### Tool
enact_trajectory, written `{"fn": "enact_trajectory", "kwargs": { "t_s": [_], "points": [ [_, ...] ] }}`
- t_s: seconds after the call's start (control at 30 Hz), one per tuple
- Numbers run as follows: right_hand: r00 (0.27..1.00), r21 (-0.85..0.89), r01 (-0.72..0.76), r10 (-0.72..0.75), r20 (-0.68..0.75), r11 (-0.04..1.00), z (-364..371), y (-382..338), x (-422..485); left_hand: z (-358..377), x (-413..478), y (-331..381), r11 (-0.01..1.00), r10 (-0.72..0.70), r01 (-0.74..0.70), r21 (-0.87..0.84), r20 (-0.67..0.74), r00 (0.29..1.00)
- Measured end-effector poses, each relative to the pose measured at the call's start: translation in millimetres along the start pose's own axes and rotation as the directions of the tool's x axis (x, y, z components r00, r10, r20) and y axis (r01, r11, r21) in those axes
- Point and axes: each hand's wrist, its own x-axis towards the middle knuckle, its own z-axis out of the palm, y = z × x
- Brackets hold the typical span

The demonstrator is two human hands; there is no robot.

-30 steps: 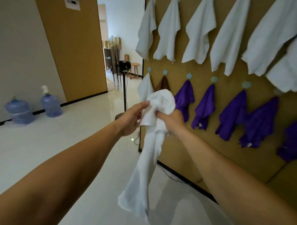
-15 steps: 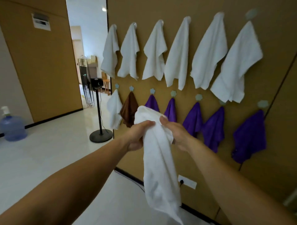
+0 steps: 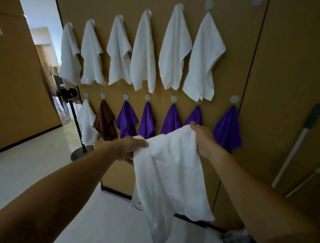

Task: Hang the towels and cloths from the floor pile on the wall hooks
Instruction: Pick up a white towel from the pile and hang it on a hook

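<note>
So right now both hands are holding the white towel (image 3: 170, 173) stretched out in the lower middle of the frame. The left hand (image 3: 131, 149) is pinching one top corner, and the right hand (image 3: 205, 140) is gripping the other corner a bit higher and further right, closer to the wall (image 3: 285, 69). The top edge is running nearly level between them, tilting up toward the right, and the rest is hanging straight down. Every hook I can make out is already carrying something, white towels (image 3: 143, 52) along the top row and mostly purple cloths (image 3: 226, 128) below, except what's looking like a bare hook (image 3: 256, 2) getting cut off at the very top right. If that's the target, it's sitting well up and to the right of the right hand, so I'm guessing that hand is going to be doing the lifting. Half a second ago the hands were bunched together on a rolled-up towel; now they're apart and the towel is opening flat, and the view is sliding right so a mop handle (image 3: 290, 152) is showing at the right edge.
</note>
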Motion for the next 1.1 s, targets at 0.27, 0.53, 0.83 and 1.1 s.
{"fn": "enact_trajectory", "kwargs": {
  "t_s": [0.27, 0.53, 0.83, 1.1],
  "points": [
    [0.974, 0.222, -0.027, 0.075, -0.213, 0.975, -69, -12, 29, 11, 31, 8, 0.896, 0.197, -0.115, -0.429, 0.152, 0.968],
    [0.997, 0.110, 0.035, -0.042, 0.059, 0.993, -98, -17, 28, 19, 78, 42, 0.922, 0.210, -0.100, -0.373, 0.267, 0.940],
    [0.930, -0.005, 0.064, -0.062, -0.363, 0.998, -114, -11, 29, 26, 120, 57, 0.633, 0.540, -0.423, 0.648, 0.022, 0.841],
    [0.862, -0.151, -0.070, -0.017, -0.507, 0.986, -125, 7, 13, 9, 144, 40, 0.997, 0.082, -0.082, -0.011, 0.235, 0.969]
  ]
}}
